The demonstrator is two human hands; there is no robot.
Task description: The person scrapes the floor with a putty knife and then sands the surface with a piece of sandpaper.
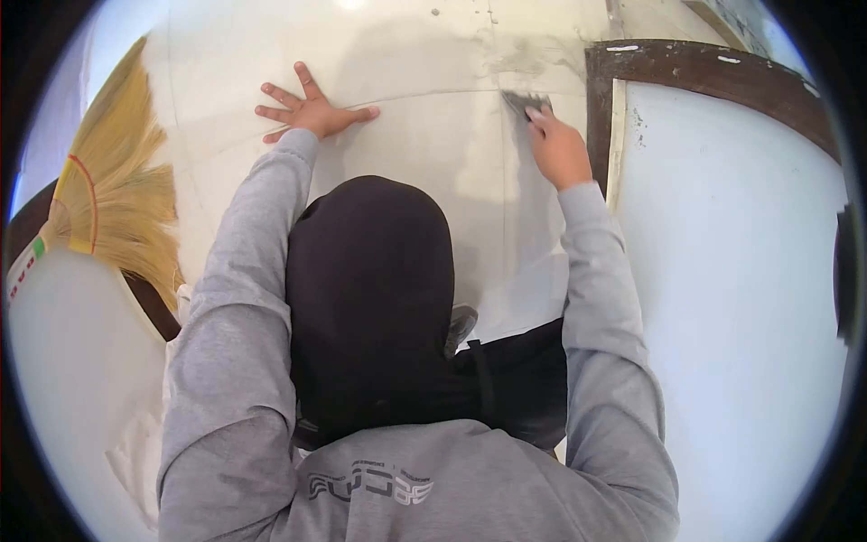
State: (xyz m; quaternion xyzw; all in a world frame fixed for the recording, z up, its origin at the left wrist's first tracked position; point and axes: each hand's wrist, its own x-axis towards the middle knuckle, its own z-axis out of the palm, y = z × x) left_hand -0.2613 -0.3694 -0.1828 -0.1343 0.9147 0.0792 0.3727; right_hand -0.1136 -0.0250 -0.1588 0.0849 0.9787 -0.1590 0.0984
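Beyond one black hood (370, 289) at centre and one straw broom (117, 199) at left, the left hand (312, 110) lies flat, fingers spread wide, on the pale floor (433, 154) upper left, while the right hand (560, 149) clasps one scraper (524, 102) upper centre, beside one dark frame (704, 68).

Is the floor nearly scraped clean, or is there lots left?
Partly, it seems. The white tiles near the person look clean. Right now the right hand holds a scraper on a tile line, while the left hand lies flat on those tiles. Grey smudges beyond the scraper, beside the brown door frame, are left.
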